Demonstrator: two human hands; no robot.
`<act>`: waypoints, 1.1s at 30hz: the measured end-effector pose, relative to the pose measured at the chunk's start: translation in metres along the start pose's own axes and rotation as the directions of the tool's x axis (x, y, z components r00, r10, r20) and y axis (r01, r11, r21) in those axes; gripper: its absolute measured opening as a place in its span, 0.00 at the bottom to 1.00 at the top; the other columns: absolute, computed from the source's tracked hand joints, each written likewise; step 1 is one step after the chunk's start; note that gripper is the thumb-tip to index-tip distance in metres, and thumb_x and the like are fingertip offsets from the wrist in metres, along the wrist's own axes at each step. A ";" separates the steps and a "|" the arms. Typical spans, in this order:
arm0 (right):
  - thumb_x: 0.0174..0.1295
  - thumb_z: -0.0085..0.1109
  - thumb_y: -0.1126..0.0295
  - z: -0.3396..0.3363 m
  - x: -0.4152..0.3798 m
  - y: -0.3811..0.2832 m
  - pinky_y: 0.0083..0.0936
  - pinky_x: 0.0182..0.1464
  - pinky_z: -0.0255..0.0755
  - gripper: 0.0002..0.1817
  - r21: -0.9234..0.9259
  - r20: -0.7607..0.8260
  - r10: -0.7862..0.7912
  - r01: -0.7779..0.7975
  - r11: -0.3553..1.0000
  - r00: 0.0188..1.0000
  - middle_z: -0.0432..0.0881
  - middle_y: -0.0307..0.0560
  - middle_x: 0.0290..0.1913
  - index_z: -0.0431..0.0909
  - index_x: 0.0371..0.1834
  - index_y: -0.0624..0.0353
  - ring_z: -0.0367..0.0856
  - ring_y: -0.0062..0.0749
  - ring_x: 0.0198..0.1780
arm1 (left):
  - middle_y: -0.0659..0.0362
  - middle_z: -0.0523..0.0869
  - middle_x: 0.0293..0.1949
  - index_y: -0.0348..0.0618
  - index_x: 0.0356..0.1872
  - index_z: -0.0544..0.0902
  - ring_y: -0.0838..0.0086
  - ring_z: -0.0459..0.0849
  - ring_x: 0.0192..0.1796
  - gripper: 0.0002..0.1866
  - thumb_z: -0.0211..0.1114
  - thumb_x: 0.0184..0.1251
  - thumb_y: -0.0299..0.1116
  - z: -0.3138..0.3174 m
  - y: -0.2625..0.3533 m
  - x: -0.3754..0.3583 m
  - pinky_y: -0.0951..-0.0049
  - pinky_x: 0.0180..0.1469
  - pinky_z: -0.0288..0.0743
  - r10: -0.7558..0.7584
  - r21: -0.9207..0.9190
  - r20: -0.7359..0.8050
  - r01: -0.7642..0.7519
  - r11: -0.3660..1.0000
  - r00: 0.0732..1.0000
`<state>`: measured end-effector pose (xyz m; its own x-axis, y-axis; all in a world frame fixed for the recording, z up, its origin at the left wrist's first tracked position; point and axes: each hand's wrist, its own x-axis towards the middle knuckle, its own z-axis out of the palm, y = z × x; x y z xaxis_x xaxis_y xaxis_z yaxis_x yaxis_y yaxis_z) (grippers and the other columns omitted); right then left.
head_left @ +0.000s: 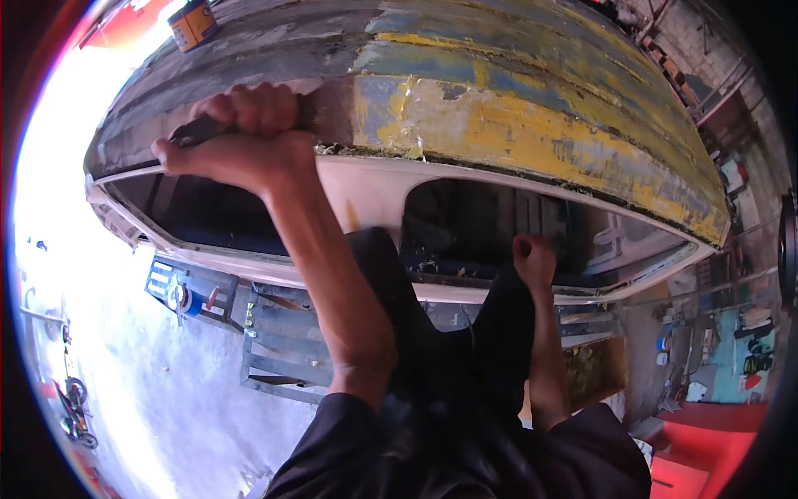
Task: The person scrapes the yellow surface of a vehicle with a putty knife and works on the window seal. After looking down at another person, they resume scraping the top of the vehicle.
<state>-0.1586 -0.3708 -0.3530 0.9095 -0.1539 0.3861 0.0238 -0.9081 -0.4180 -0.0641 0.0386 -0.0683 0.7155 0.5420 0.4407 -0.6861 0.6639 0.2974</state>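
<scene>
My left hand (249, 133) is wrapped round the dark handle of a scraper (199, 129). The broad, brownish blade seems to lie against the roof (532, 125) of a vehicle, at the border between dull grey bare surface and peeling yellow and blue paint. Lifted paint flakes (409, 96) show just right of the tool. Lower down on the right, my right hand (534, 259) is curled into a loose fist in front of the dark window opening (465, 220). Nothing shows in its fingers.
An orange-and-blue can (192, 25) stands on the roof at upper left. Below are a slatted metal frame (287, 341) and a blue container (189, 301). Red panels (698, 449) lie at lower right, and a motorcycle (75, 407) stands far left.
</scene>
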 end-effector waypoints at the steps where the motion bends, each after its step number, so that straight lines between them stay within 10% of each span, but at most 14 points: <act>1: 0.63 0.67 0.67 0.000 0.000 -0.001 0.45 0.45 0.79 0.04 0.002 0.015 0.033 -0.033 0.999 0.999 0.85 0.50 0.36 0.88 0.37 0.52 0.85 0.52 0.43 | 0.66 0.52 0.11 0.51 0.17 0.60 0.75 0.46 0.15 0.39 0.31 0.71 0.76 0.001 -0.014 -0.006 0.70 0.21 0.40 -0.045 0.011 0.034 0.045 0.999 0.998; 4: 0.63 0.67 0.67 -0.002 0.001 -0.008 0.45 0.45 0.79 0.04 0.019 0.015 -0.001 0.001 1.000 1.000 0.86 0.50 0.37 0.88 0.38 0.52 0.85 0.52 0.43 | 0.66 0.52 0.11 0.51 0.18 0.61 0.76 0.47 0.15 0.39 0.30 0.70 0.77 0.010 -0.023 -0.007 0.70 0.21 0.40 -0.090 0.066 -0.162 0.101 0.993 0.983; 8: 0.63 0.67 0.67 -0.002 0.002 -0.001 0.44 0.46 0.80 0.04 0.041 -0.032 -0.028 0.030 0.999 0.999 0.87 0.50 0.37 0.88 0.38 0.52 0.86 0.51 0.44 | 0.64 0.53 0.12 0.47 0.18 0.60 0.74 0.45 0.16 0.40 0.35 0.71 0.77 -0.011 0.011 0.010 0.70 0.21 0.38 -0.001 -0.114 0.060 0.008 0.993 0.998; 21: 0.62 0.67 0.67 0.000 -0.001 -0.005 0.44 0.45 0.80 0.04 0.010 0.005 0.001 -0.001 1.000 1.000 0.87 0.49 0.38 0.88 0.36 0.52 0.86 0.51 0.42 | 0.64 0.53 0.12 0.51 0.19 0.60 0.74 0.46 0.16 0.38 0.33 0.70 0.77 0.017 -0.022 -0.010 0.70 0.21 0.41 -0.001 0.131 -0.128 0.018 0.991 0.992; 33: 0.63 0.66 0.67 -0.002 0.008 -0.010 0.43 0.43 0.79 0.04 0.021 -0.003 -0.031 0.032 0.999 1.000 0.85 0.49 0.35 0.87 0.34 0.53 0.85 0.49 0.39 | 0.64 0.53 0.11 0.48 0.19 0.59 0.73 0.47 0.15 0.40 0.33 0.72 0.77 0.019 -0.003 -0.006 0.69 0.20 0.41 -0.016 -0.062 -0.097 0.010 0.998 0.995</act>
<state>-0.1518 -0.3636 -0.3442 0.9073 -0.1262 0.4012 0.0612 -0.9041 -0.4228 -0.0687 0.0230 -0.0555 0.7356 0.5787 0.3520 -0.6696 0.6997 0.2491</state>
